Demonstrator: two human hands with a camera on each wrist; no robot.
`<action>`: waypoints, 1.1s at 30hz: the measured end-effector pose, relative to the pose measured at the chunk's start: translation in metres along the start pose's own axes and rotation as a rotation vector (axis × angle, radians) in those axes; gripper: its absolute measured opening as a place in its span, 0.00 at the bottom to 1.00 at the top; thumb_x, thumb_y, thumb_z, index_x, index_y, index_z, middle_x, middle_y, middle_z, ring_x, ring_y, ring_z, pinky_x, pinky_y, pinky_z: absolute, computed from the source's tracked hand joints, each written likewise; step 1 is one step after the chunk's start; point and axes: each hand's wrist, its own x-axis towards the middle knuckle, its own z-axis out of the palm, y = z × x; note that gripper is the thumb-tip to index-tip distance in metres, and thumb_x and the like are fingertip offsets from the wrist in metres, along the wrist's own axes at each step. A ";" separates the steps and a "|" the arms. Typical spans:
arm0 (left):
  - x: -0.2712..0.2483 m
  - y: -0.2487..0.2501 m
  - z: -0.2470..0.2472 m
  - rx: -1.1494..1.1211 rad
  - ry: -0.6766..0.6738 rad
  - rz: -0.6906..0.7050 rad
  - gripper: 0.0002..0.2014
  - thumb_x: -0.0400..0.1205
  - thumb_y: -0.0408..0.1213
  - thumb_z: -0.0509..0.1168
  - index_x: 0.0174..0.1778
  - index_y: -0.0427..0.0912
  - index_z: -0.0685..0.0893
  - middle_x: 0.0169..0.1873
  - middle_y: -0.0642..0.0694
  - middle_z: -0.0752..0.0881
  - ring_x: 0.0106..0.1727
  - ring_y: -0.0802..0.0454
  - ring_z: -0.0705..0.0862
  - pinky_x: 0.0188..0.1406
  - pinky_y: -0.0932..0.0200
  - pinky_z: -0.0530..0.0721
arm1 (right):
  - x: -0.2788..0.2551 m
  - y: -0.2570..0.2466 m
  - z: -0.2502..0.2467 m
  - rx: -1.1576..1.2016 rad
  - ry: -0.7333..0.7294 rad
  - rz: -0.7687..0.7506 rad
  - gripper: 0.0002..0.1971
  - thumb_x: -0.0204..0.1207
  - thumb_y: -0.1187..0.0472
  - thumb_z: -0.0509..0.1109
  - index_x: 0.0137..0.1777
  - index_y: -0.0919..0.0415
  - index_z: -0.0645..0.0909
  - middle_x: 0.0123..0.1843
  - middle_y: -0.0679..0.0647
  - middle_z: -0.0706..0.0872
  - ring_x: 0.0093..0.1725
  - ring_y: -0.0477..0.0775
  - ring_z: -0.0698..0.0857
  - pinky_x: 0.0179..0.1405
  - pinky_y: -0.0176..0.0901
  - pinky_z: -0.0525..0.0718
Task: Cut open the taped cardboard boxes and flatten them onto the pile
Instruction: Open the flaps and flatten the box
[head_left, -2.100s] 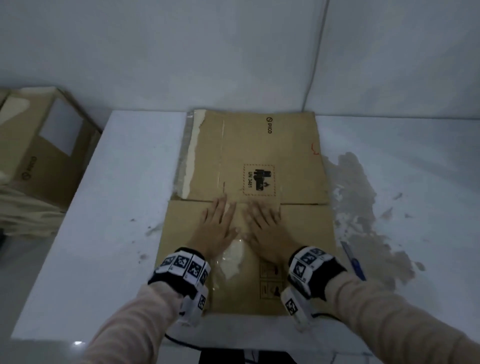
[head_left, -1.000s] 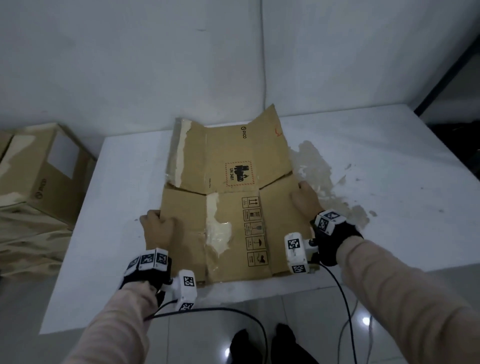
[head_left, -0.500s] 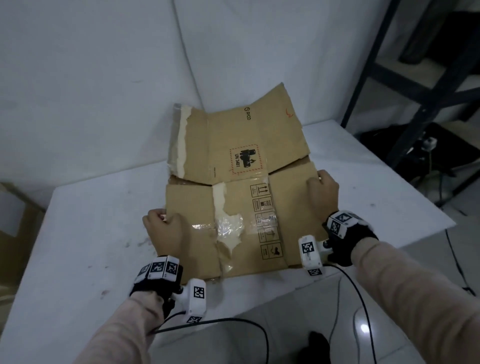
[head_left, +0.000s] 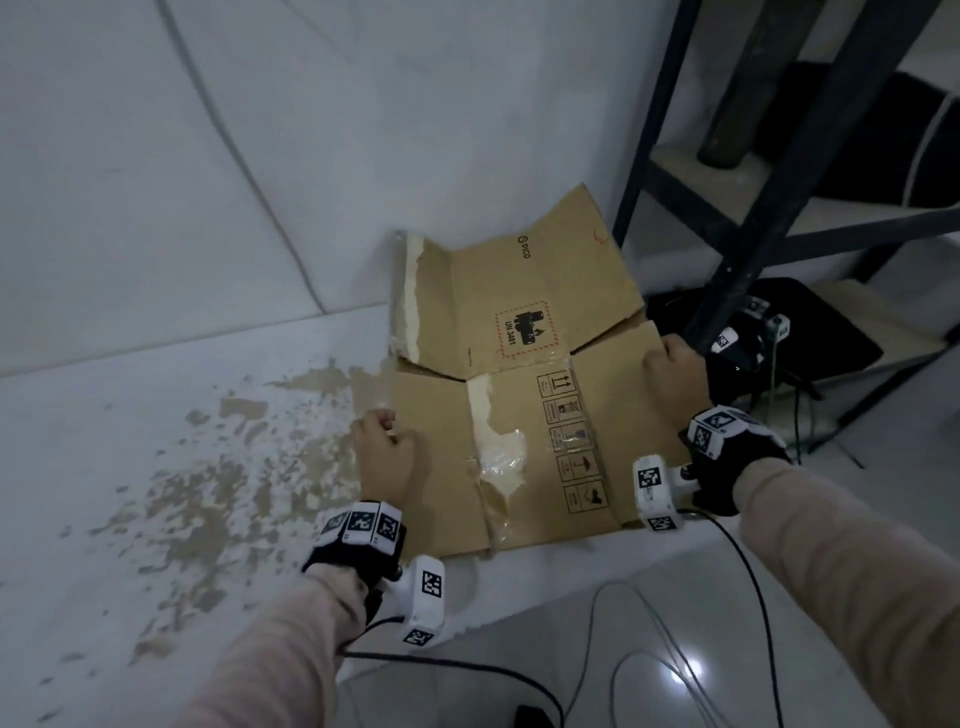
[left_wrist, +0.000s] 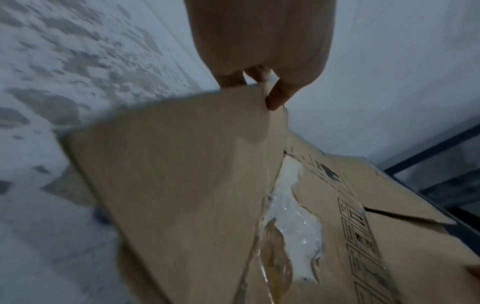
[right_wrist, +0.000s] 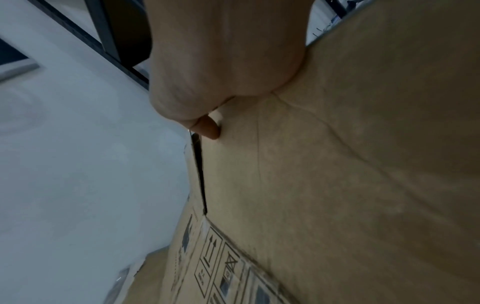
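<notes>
I am gripping the flattened box (head_left: 519, 415) at mid-frame, left hand (head_left: 384, 452) and right hand (head_left: 675, 379) each pinching a side edge, its long axis running away from me.

The flat box (head_left: 519, 415) is between the two hands. The left hand (head_left: 384, 457) is on its left edge, and the right hand (head_left: 675, 379) is on its right edge. Past both hands, the far flaps of the box tip up toward the wall (head_left: 311, 156). The table (head_left: 156, 467) is under the left hand and goes on to that hand's left. The right side of the box sticks out past the table. A shelf frame (head_left: 753, 218) stands past the right hand. Cables (head_left: 649, 639) lie on the floor below the wrists.
</notes>
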 end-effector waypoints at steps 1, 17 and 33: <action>-0.003 0.001 0.011 0.013 -0.069 -0.023 0.10 0.79 0.24 0.61 0.55 0.36 0.72 0.59 0.35 0.70 0.53 0.41 0.74 0.56 0.46 0.76 | 0.010 0.008 -0.004 -0.020 -0.034 -0.008 0.07 0.76 0.63 0.57 0.50 0.64 0.74 0.47 0.63 0.78 0.46 0.61 0.77 0.44 0.46 0.70; -0.008 -0.006 0.070 0.640 -0.461 -0.179 0.13 0.84 0.28 0.56 0.64 0.31 0.76 0.62 0.35 0.80 0.62 0.39 0.80 0.57 0.53 0.78 | 0.055 0.089 0.041 -0.911 -0.854 -0.052 0.44 0.69 0.29 0.60 0.83 0.42 0.50 0.84 0.64 0.46 0.80 0.76 0.51 0.78 0.73 0.55; 0.014 -0.019 0.073 0.619 -0.471 -0.048 0.18 0.79 0.27 0.61 0.66 0.35 0.74 0.55 0.35 0.80 0.57 0.36 0.81 0.54 0.47 0.81 | 0.070 0.082 0.066 -0.911 -0.918 -0.059 0.41 0.80 0.39 0.61 0.83 0.41 0.36 0.81 0.65 0.25 0.78 0.81 0.31 0.78 0.75 0.42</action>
